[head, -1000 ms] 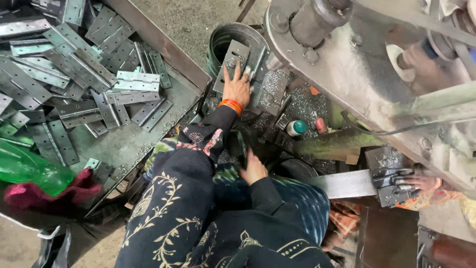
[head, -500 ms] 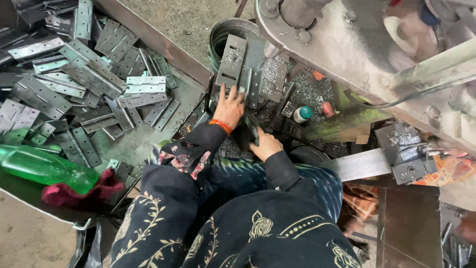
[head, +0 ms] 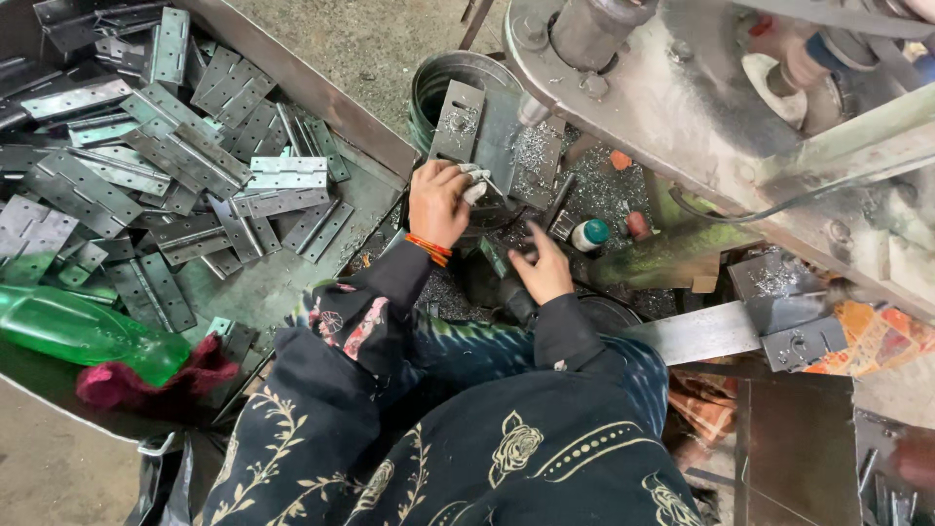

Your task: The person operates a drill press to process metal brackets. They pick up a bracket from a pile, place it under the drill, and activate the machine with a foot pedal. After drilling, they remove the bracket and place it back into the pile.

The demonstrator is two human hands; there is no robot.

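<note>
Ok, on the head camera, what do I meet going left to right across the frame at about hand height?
Green plastic bottle → pile of metal hinge plates → left hand → right hand → small teal-capped bottle → flat metal bar.

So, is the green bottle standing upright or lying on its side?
Lying on its side. The green bottle stretches lengthwise across the tray, one end resting against a dark red cloth.

Place: metal workshop | signs: tray of steel hinges, press machine, metal shavings, grimy floor
</note>
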